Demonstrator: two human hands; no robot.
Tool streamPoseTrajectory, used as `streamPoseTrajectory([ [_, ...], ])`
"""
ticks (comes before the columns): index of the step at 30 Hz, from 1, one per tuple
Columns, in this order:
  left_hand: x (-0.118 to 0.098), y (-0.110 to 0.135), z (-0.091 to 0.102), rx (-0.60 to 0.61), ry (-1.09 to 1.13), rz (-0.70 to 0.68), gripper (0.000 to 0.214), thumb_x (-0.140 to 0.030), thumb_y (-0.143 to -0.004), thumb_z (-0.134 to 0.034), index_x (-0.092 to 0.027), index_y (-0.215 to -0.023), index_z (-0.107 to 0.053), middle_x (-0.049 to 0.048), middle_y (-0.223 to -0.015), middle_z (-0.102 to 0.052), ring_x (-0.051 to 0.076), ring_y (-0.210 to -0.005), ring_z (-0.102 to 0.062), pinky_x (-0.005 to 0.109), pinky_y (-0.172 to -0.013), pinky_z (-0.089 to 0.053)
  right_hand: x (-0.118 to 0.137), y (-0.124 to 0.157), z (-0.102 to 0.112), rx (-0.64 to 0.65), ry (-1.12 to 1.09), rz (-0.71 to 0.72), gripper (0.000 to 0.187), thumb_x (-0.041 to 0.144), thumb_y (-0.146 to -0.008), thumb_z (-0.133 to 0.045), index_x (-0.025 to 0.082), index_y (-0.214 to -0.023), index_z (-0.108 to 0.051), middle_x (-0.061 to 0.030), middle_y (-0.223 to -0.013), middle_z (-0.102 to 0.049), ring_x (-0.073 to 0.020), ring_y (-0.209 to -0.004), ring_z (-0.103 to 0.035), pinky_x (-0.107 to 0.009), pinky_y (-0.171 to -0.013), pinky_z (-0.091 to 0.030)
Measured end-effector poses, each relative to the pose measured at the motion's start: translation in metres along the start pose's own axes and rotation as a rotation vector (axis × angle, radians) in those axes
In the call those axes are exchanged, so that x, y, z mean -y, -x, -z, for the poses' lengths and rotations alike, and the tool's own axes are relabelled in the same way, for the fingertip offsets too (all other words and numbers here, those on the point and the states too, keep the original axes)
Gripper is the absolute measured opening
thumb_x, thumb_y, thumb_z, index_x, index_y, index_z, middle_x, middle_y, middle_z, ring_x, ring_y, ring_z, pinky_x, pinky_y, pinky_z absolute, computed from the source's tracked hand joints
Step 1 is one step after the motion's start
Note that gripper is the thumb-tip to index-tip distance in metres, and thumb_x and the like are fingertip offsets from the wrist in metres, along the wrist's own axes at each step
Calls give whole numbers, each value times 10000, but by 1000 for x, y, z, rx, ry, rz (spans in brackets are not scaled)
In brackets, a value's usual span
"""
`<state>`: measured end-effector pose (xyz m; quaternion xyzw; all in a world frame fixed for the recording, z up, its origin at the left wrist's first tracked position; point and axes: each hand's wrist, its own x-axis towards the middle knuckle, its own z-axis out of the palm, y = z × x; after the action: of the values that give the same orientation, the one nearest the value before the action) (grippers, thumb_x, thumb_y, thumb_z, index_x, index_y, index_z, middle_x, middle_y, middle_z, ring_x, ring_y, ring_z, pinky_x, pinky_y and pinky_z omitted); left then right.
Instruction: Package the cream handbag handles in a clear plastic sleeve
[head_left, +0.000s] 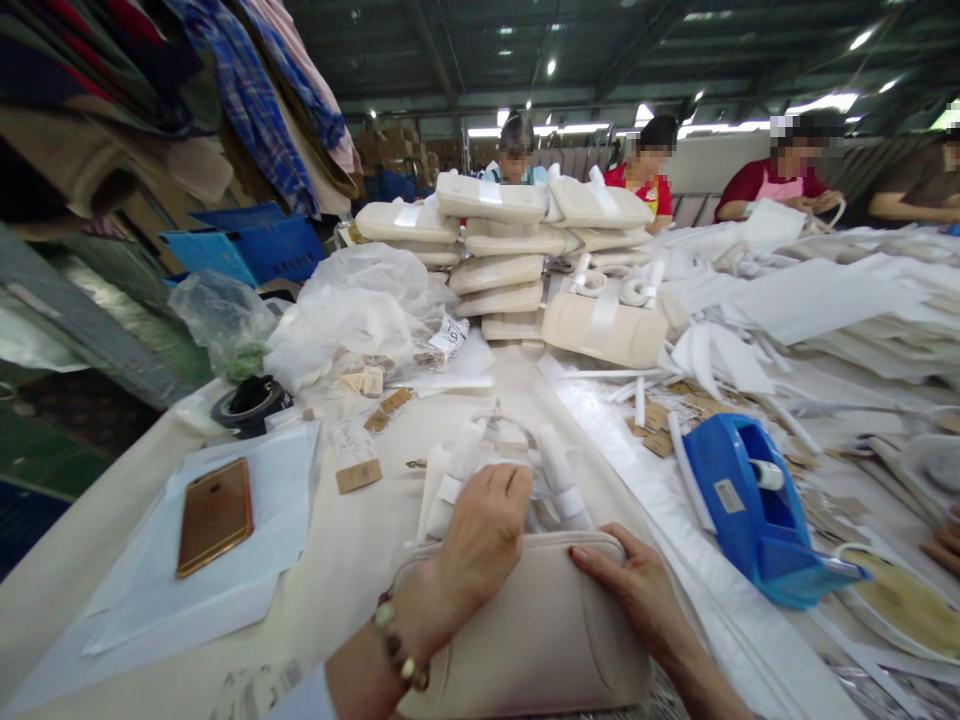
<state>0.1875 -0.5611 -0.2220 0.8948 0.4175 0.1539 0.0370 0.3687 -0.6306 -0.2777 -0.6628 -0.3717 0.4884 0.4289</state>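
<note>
A beige handbag (540, 620) lies in front of me with its top edge away from me. My right hand (630, 575) grips its upper right corner, thumb on the front panel and fingers behind the edge. Over the bag's top left part is my left hand (487, 520), its fingers curled and closed; what they hold is hidden behind the knuckles. Just beyond it lies the bag's handle (555, 460), wrapped in white foam, with a strap bundled between. A brown cardboard tag (358, 476) rests on the table to the left.
Wrapped bags (502, 240) are stacked ahead. A blue tape dispenser (750, 510) stands at right, near white foam strips and sheets (840, 300). At left are a phone (215, 517) on paper, a black tape roll (251, 405) and plastic bags (360, 310). Several people sit beyond.
</note>
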Motion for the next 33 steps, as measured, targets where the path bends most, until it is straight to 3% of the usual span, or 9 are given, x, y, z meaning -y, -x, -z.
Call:
streamPoseTrajectory([
  [5,-14,-48,-20,266,-53,121,232,-61,-840,-510,-83,-1071,-518,164,-888,-646,294,-812,-659,370,-670,-522,-3,1,0,-23,36,60,379,558,-608,-718,205,-670,-594,35,-584,-592,-172,-603,-541,-261,-553,-401],
  [11,-1,-61,-41,250,-66,108,250,-17,-873,-376,-113,-1029,-547,168,-920,-659,282,-833,-672,336,-670,-507,-9,-4,-6,-4,-8,36,403,573,-619,-694,195,-697,-579,17,-616,-603,-183,-630,-547,-267,-567,-410],
  [17,7,-64,-59,222,-55,135,199,-129,-933,-379,-119,-1004,-564,156,-909,-662,279,-864,-666,335,-701,-503,-10,-15,-8,-52,210,21,402,589,-647,-637,196,-649,-553,2,-616,-581,-201,-654,-538,-287,-588,-382],
  [22,3,-56,-40,229,-38,100,140,-152,-909,-472,-148,-1002,-577,104,-897,-673,237,-811,-663,303,-685,-500,-10,-19,-9,-72,277,-4,401,596,-651,-613,197,-647,-568,-6,-611,-599,-209,-651,-542,-294,-591,-373],
  [24,7,-37,-22,121,-47,54,157,-195,-908,-498,-177,-1045,-571,91,-953,-667,235,-861,-647,322,-738,-503,-10,-18,-8,-67,267,-16,423,614,-651,-602,192,-680,-590,-13,-633,-621,-219,-667,-558,-298,-600,-380],
  [26,18,-13,-7,-174,-98,50,219,-247,-904,-508,-176,-1108,-548,122,-1059,-640,263,-975,-609,378,-833,-483,-9,-18,-8,-62,267,-21,442,630,-648,-594,190,-686,-594,-16,-637,-626,-225,-673,-569,-300,-602,-387],
  [28,33,9,0,-355,-149,206,336,-345,-847,-587,-123,-1094,-537,174,-1071,-620,318,-1013,-579,426,-845,-468,-8,-18,-8,-55,268,-19,450,638,-644,-587,189,-681,-594,-19,-639,-626,-230,-676,-577,-305,-603,-394],
  [29,41,18,0,-335,-137,315,388,-386,-811,-622,-109,-1068,-535,183,-1050,-620,333,-1006,-577,431,-833,-465,-8,-18,-8,-51,266,-18,453,639,-644,-584,188,-681,-595,-21,-642,-628,-233,-680,-580,-308,-606,-397],
  [33,59,27,-8,68,99,693,363,-454,-802,-576,-135,-972,-539,113,-814,-645,295,-810,-621,358,-699,-443,-8,-17,-9,-47,248,-27,458,647,-636,-587,191,-676,-592,-23,-630,-630,-239,-679,-582,-316,-610,-399],
])
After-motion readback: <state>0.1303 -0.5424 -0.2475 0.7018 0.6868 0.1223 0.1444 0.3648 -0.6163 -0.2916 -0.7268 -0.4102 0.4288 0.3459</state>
